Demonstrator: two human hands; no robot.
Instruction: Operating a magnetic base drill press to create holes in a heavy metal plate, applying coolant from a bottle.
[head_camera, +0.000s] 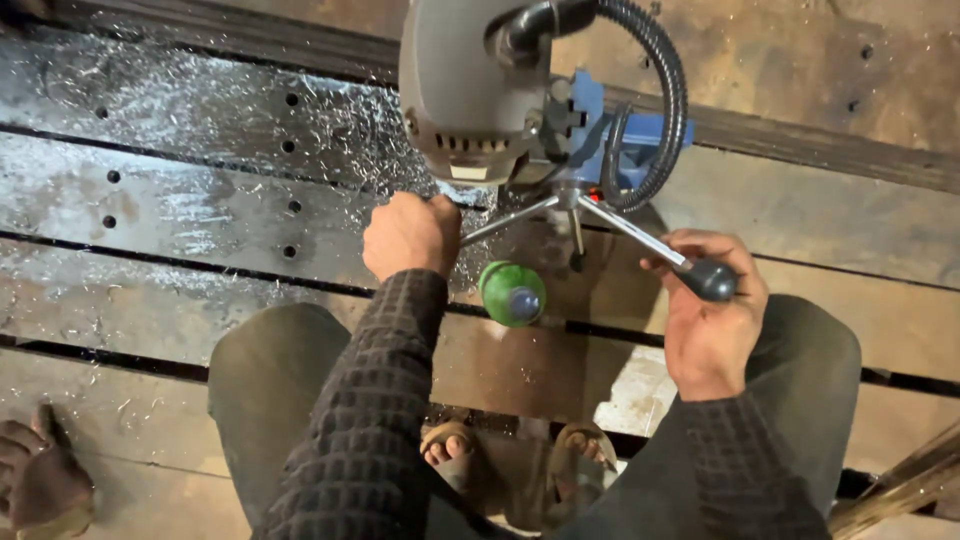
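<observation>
Another person's hand (40, 485) at lower-left edge, resting on steel plates (200, 200) strewn with metal shavings (330, 130). Left hand (410, 235) fisted against base of grey drill press (470, 90), grasp hidden. Green-capped bottle (512, 293) upright between hands, nearer left. Right hand (710, 320) clamped on black knob (712, 280) of feed lever (635, 230); lever's long axis slants up-left toward hub. Hands apart.

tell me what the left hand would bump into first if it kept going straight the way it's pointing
Most likely the grey drill motor housing. The left hand is a closed fist aimed up and away from the body, and its knuckles already sit just under the housing's lower edge. Depth is unclear, so it might reach the chip-strewn steel plate beneath instead.
</observation>
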